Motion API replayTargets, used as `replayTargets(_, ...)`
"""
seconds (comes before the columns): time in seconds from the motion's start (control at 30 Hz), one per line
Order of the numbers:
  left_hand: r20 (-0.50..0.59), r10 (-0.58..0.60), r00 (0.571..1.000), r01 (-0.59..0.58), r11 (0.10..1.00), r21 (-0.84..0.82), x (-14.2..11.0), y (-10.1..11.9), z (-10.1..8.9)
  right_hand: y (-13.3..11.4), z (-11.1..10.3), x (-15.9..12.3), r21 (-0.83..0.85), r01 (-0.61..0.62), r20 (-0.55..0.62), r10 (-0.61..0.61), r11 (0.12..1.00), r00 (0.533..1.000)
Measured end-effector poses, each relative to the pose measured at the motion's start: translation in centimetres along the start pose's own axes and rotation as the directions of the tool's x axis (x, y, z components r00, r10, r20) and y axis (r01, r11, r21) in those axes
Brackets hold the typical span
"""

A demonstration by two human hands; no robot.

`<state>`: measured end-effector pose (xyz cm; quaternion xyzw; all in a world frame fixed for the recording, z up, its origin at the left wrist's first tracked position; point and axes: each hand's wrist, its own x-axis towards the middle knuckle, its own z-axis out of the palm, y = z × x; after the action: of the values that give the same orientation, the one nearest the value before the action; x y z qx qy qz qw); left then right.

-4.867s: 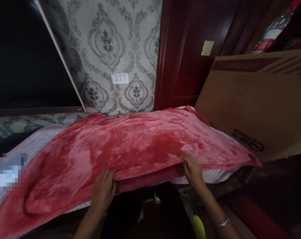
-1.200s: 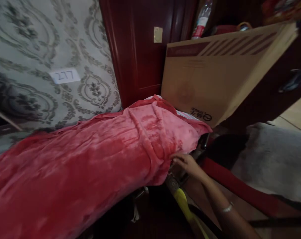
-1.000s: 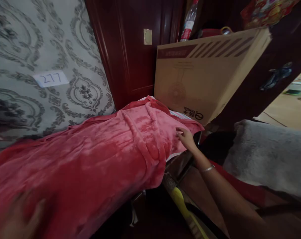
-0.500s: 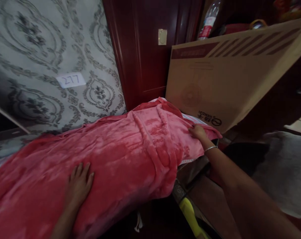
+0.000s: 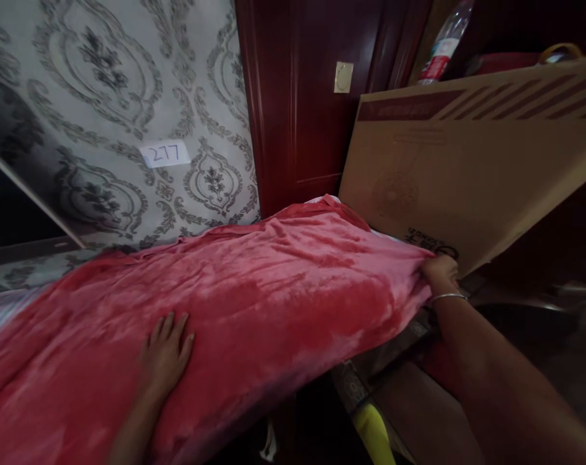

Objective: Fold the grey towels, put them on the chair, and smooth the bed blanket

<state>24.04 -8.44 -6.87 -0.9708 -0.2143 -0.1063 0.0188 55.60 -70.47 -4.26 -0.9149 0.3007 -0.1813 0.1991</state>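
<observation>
A plush red-pink blanket (image 5: 273, 303) lies spread over a long raised surface, reaching from the lower left to the right. My left hand (image 5: 169, 352) rests flat on it at the lower left, fingers apart. At the blanket's right end, my right hand (image 5: 440, 271), with a silver bangle at the wrist, is closed around the cloth and pulls it taut. Folds gather toward that grip. Striped cloth (image 5: 11, 310) shows from under the blanket at the far left.
A large cardboard box (image 5: 404, 161) stands behind the right end, with a plastic bottle (image 5: 445, 48) beyond its top edge. Patterned wallpaper (image 5: 123, 84) and a dark red wooden panel (image 5: 312, 129) rise behind. A yellow object (image 5: 374, 433) sits below the blanket's front edge.
My right hand has moved right with the blanket's end, and the thick folds there have been drawn smoother. My left hand stays flat on the cloth. The view has shifted slightly left.
</observation>
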Motion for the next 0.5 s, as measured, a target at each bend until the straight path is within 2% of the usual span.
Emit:
replayTargets(0.07, -0.004, -0.012, 1.0, 0.012, 1.0, -0.005, -0.2, 0.0, 0.1, 0.2, 0.4, -0.8, 0.003, -0.142, 0.052, 0.142, 0.99, 0.989)
replayTargets(0.1, -0.002, -0.014, 1.0, 0.013, 1.0, -0.009, -0.3, 0.1, 0.1, 0.4, 0.5, -1.2, 0.009, -0.171, 0.074, 0.17, 0.985, 0.983)
replayTargets(0.17, 0.009, -0.011, 1.0, 0.011, 1.0, -0.014, -0.3, 0.1, 0.2, 0.6, 0.3, -1.6, 0.031, -0.174, 0.117, 0.17, 0.984, 0.979)
replayTargets(0.27, 0.0, -0.004, 1.0, 0.004, 1.0, -0.007, -0.3, 0.1, 0.3, 0.4, -0.3, -2.0, 0.063, -0.108, 0.146, 0.098, 0.992, 0.984)
replayTargets(0.33, -0.004, -0.005, 1.0, 0.005, 1.0, -0.012, -0.3, 0.2, 0.3, -0.6, -0.4, -2.5, 0.076, -0.02, 0.115, 0.011, 0.997, 0.993)
replayTargets(0.4, 0.003, -0.004, 1.0, 0.004, 1.0, -0.029, -0.4, 0.4, 0.1, -2.6, 0.1, -3.6, 0.087, 0.129, 0.084, -0.136, 0.988, 0.987)
replayTargets(0.43, 0.009, -0.006, 1.0, 0.006, 0.999, -0.038, -0.5, 0.6, 0.0, -3.9, 0.6, -4.6, 0.102, 0.249, 0.076, -0.257, 0.963, 0.963)
replayTargets(0.47, 0.014, -0.007, 1.0, 0.008, 0.999, -0.045, -0.7, 0.7, -0.2, -5.4, 1.3, -5.8, 0.126, 0.388, 0.071, -0.399, 0.913, 0.914)
replayTargets(0.5, 0.02, -0.011, 1.0, 0.012, 0.999, -0.051, -0.9, 0.9, -0.4, -6.9, 2.1, -7.4, 0.159, 0.529, 0.066, -0.544, 0.833, 0.837)
